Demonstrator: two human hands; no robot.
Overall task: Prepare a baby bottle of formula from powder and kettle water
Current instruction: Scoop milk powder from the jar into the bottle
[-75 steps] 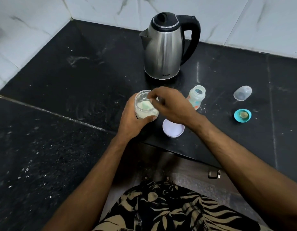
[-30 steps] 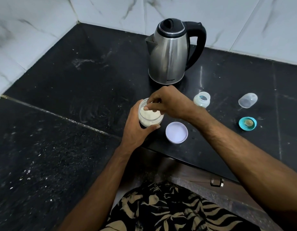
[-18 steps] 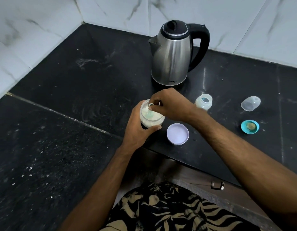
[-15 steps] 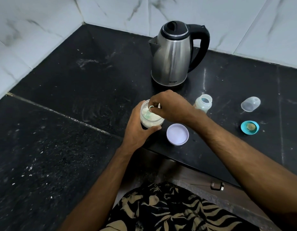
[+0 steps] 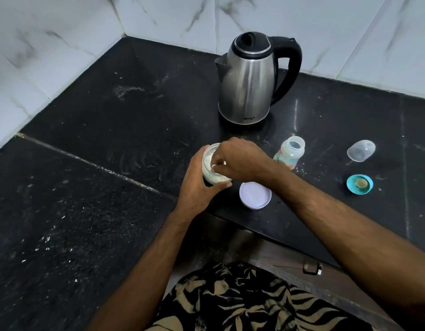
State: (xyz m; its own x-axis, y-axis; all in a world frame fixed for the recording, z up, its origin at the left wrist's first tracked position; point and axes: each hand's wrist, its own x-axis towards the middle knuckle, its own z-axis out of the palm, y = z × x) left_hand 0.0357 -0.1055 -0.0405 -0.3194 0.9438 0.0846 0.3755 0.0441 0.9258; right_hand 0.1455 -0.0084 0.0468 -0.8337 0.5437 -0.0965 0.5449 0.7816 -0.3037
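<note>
Left hand (image 5: 197,185) wraps the powder jar (image 5: 210,168); right hand (image 5: 240,158) pinches a scoop inside.

I see both bare forearms reaching forward and inward from the bottom of the view, the hands meeting near the middle. My left hand (image 5: 199,185) is curled into a wide grasp, thumb on the near side and fingers wrapped round the far side, wrist nearly straight. My right hand (image 5: 240,158) sits just above it, palm down, wrist bent slightly, fingertips (image 5: 218,163) pinched together and pointing downward into the left hand's grasp. The right forearm crosses in from the lower right.
</note>
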